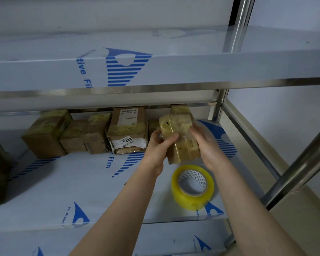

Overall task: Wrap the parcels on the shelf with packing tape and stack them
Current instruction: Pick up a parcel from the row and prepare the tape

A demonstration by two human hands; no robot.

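Head view: my left hand (155, 146) and right hand (208, 146) clasp a small brown cardboard parcel (181, 139), glossy with clear tape and held tilted above the film-covered steel shelf (78, 183). The left thumb lies across its near face, and the right fingers curl round its right side. At 6 o'clock from the parcel, a yellowish roll of clear packing tape (192, 188) lies flat on the shelf. At 9 o'clock, a row of taped brown cardboard boxes (92, 133) lines the back, one with a white label (127, 142) reading 3408.
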